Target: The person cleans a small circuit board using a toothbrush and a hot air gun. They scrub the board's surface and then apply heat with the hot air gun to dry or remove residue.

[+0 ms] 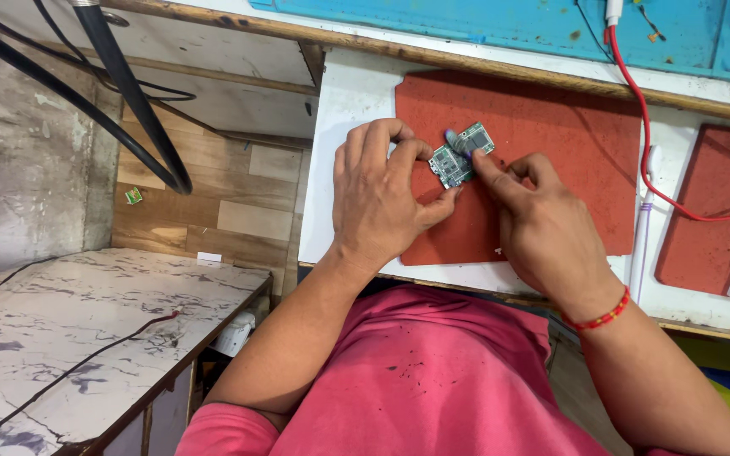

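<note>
Circuit boards (460, 154), two small green ones lying edge to edge, sit on the red mat (551, 143). The left hand (379, 196) pinches the nearer board by its edges between thumb and curled fingers, while the right hand (542, 228) presses its forefinger flat on the farther one. They look light, stiff and fragile (best held by the edges). Beyond lies a red cable (645, 127) and a blue mat (500, 24).

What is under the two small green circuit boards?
A red mat lies under the boards, on a white table. The left hand and right hand cover the mat just below them.
</note>
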